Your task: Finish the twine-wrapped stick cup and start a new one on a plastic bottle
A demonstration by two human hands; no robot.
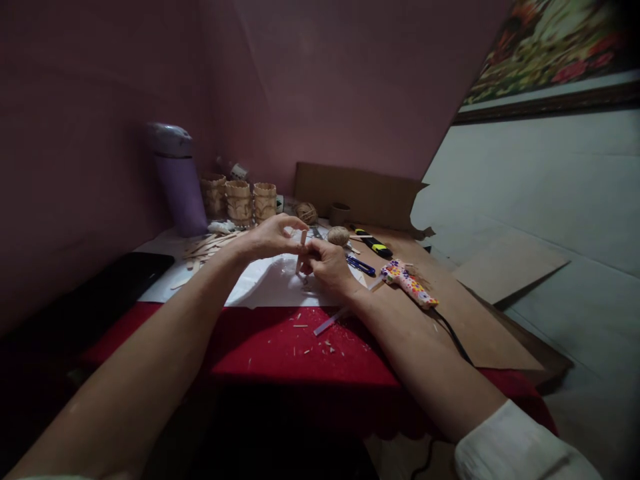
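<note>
Between my two hands a thin wooden craft stick (303, 238) stands nearly upright above the white sheet (260, 283). The fingertips of my left hand (274, 235) pinch its upper part. Lower down, my right hand (325, 263) closes on the same stick, with its fingers curled and partly hidden. Loose craft sticks (213, 247) lie in a pile to the left of my left hand. Right of my right hand are a blue utility knife (361, 266) and a flower-patterned glue gun (409, 283). A clear glue stick (331, 321) lies near my right wrist.
Several carved-looking wooden cups (239, 202) stand at the back left beside a purple bottle (180, 183). Twine balls (339, 235), a black-and-yellow cutter (373, 242) and a cardboard panel (355, 193) are behind my hands. Wood scraps litter the red cloth (280, 360). A dark phone (147, 267) lies left.
</note>
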